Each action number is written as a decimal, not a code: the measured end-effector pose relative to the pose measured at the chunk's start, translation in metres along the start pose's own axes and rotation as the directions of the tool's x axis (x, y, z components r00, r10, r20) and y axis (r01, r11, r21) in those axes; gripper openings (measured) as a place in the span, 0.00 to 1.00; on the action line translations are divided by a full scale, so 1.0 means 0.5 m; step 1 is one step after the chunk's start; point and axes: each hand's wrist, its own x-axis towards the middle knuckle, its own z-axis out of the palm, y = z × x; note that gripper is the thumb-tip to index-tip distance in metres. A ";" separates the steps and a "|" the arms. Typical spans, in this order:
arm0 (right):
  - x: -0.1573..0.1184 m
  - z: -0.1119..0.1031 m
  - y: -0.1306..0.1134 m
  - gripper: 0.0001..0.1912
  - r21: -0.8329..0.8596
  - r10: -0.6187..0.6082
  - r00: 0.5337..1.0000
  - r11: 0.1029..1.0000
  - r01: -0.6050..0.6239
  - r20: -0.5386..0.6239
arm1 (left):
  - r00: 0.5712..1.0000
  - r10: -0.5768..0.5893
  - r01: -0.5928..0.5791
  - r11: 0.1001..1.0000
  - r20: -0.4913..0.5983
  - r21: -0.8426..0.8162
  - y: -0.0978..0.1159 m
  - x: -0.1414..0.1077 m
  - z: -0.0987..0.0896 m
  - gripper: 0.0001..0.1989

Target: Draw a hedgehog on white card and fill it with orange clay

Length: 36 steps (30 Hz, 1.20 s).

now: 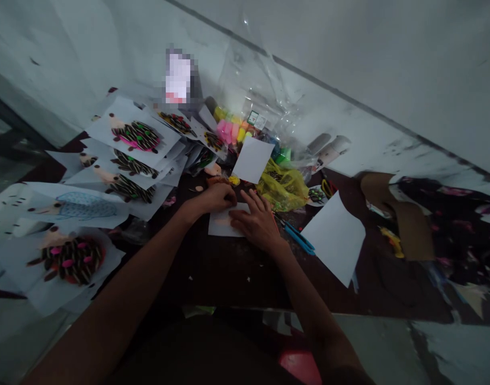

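On the dark table, a small white sheet of paper (217, 229) lies under my hands, with a faint peach-coloured shape (220, 220) on it. My right hand (257, 220) rests on the sheet's right side, fingers stretched out and apart. At the sheet's upper left edge is my left hand (217, 199), its fingers curled down and closed; what they hold, if anything, is hidden. Just beyond it sit a brown lump (215, 181) and a peach-coloured piece (213, 169). Blue-handled scissors (300, 238) lie right of my right hand.
Sheets bearing hedgehog pictures (134, 135) are piled at the left. Behind my hands are a clear bag of coloured clay (232, 130), a yellow plastic bag (284, 187) and a blank sheet (253, 159). Another blank sheet (336, 240) and a cardboard piece (415, 230) lie right.
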 end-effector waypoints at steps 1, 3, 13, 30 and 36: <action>-0.002 0.000 0.000 0.14 0.000 -0.002 1.000 1.000 0.002 -0.001 | 1.000 -0.004 0.004 1.000 0.003 0.001 0.001 0.000 -0.001 0.11; -0.006 0.001 0.001 0.15 0.007 0.002 1.000 1.000 -0.002 -0.004 | 1.000 -0.013 0.013 1.000 0.005 0.014 0.004 -0.001 -0.002 0.11; -0.021 0.007 0.005 0.16 0.016 0.043 0.999 0.999 -0.043 -0.032 | 0.999 -0.034 0.034 0.999 0.007 0.023 0.007 -0.003 -0.004 0.11; 0.002 -0.005 -0.017 0.13 0.041 0.045 0.999 0.998 -0.046 0.023 | 1.000 -0.011 0.011 0.999 -0.001 0.031 0.002 -0.001 -0.002 0.10; -0.031 0.003 -0.012 0.15 0.054 0.164 0.983 0.986 -0.160 -0.078 | 1.000 -0.022 0.021 0.999 0.015 0.044 0.004 -0.002 -0.005 0.12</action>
